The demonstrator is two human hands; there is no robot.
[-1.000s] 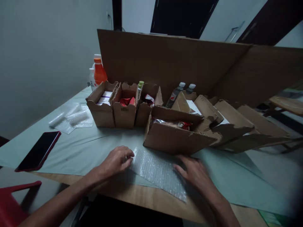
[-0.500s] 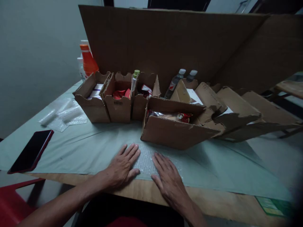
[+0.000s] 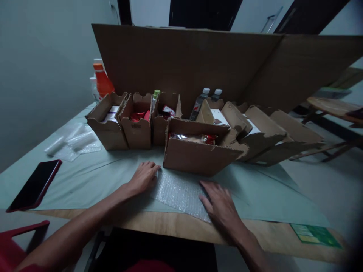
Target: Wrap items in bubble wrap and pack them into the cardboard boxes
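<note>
A clear sheet of bubble wrap [image 3: 180, 192] lies flat on the green cloth in front of me, its near edge reaching the wooden table edge. My left hand [image 3: 144, 176] rests at the sheet's far left corner, fingers bent, loosely apart and touching it; its thumb is mostly hidden. On the right end of the sheet lies my right hand [image 3: 219, 200], palm down, thumb spread from the fingers. Just beyond the sheet stands a low cardboard box [image 3: 198, 155] with shiny red and clear packets inside.
More cardboard bins [image 3: 107, 132] stand in a row behind, before a tall cardboard panel [image 3: 181, 64]. Two clear bottles [image 3: 198, 105] and an orange bottle [image 3: 102, 81] are behind them. At left lie loose bubble wrap [image 3: 73, 141] and a phone [image 3: 34, 185]. A green packet [image 3: 314, 235] sits right.
My hands have moved apart, the left to the far left corner and the right outward, uncovering more bubble wrap. The left fingers are now bent. The view has tilted up and turned slightly right.
</note>
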